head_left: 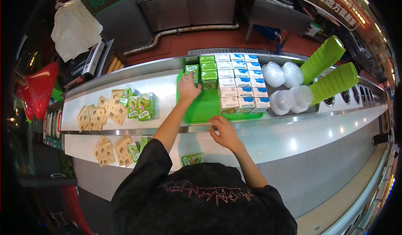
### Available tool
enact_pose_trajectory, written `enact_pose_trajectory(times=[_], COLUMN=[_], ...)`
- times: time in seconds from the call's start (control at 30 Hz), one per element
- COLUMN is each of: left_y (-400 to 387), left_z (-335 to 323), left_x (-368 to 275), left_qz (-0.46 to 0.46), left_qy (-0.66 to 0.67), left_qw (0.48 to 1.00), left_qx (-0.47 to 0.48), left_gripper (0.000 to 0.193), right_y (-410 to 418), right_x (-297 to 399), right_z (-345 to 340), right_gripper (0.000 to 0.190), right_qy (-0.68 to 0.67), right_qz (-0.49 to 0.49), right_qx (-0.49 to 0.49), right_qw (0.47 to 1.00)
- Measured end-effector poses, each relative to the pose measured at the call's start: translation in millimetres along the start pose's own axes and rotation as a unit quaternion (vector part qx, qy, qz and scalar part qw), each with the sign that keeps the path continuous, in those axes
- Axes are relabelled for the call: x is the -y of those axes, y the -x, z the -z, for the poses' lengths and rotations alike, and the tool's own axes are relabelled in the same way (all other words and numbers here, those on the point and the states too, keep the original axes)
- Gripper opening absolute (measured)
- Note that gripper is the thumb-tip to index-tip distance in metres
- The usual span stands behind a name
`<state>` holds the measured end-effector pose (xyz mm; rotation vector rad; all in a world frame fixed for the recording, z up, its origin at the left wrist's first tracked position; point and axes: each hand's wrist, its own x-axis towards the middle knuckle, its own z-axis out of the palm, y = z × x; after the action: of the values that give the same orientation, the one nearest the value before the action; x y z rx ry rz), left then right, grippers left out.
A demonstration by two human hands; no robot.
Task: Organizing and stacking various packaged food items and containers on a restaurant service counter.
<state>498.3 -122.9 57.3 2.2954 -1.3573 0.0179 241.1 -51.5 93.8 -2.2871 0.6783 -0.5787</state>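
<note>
My left hand [189, 89] reaches into the back left of a green plastic tray [201, 109], its fingers around the front of a green drink carton [192, 69]. Beside that carton stands a row of matching green cartons [209, 78]. Farther right in the tray are several rows of white and blue cartons [237, 81]. My right hand [224, 131] hovers at the tray's front rim, fingers apart and holding nothing; I cannot tell whether its fingertips touch the rim.
Left on the counter [166, 93] lie brown paper bags [97, 114] and more green cartons [141, 106]. At right, a grey tray [298, 110] bears clear plastic lids [279, 101] and tilted green cup stacks [333, 81]. The lower front ledge [273, 144] holds a green carton [192, 159] near my body.
</note>
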Motion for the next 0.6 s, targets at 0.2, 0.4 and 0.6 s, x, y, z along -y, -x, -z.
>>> enact_pose_trajectory(times=[0.2, 0.4, 0.6], left_y=[32.5, 148.7, 195.2], left_z=[40.8, 98.0, 140.2], left_x=[30.7, 29.8, -1.9], left_qz=[0.234, 0.242, -0.086], left_qy=[0.48, 0.636, 0.301], left_qw=[0.842, 0.725, 0.95], left_qx=[0.08, 0.1, -0.014], left_gripper=[0.063, 0.059, 0.083], right_y=[-2.0, -18.1, -56.4], right_x=[3.6, 5.2, 47.6], right_z=[10.6, -3.6, 2.8], right_gripper=[0.034, 0.045, 0.053], right_qy=[-0.173, -0.481, -0.455], right_qz=[-0.052, -0.21, -0.226], right_qx=[0.017, 0.024, 0.055], right_qw=[0.983, 0.851, 0.859])
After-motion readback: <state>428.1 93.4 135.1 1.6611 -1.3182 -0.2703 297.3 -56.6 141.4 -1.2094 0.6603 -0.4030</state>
